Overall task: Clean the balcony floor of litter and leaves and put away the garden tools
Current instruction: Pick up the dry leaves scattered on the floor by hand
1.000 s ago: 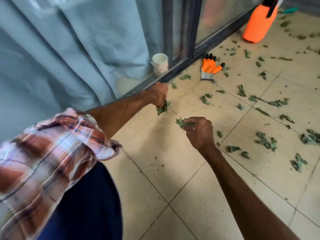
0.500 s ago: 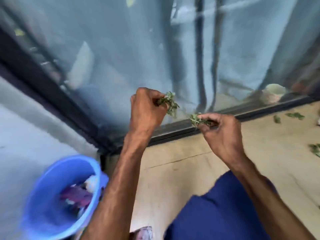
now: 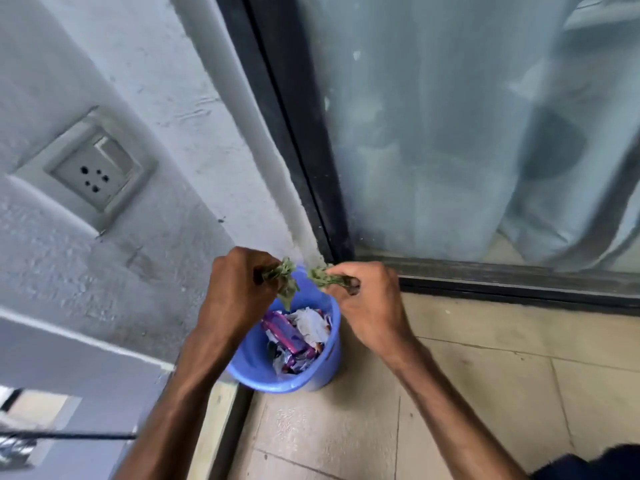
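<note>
A blue bucket (image 3: 252, 355) stands on the floor in the corner between the wall and the glass door. It holds wrappers and crumpled paper (image 3: 298, 337). My left hand (image 3: 235, 292) grips a bunch of green leaves (image 3: 285, 280) just above the bucket's far rim. My right hand (image 3: 367, 303) holds another bunch of leaves (image 3: 323, 276) beside it, also over the bucket. The leaves stick out of both fists toward each other.
A grey wall with a socket plate (image 3: 93, 168) rises on the left. The dark door frame (image 3: 298, 150) and glass with a pale curtain (image 3: 485, 133) fill the right. Beige floor tiles (image 3: 485, 393) lie below right. A ledge edge (image 3: 218, 420) drops off at lower left.
I have turned from the littered floor to the corner. Both hands carried their leaves leftward and now hover over the blue bucket, which has come to the middle of the view.
</note>
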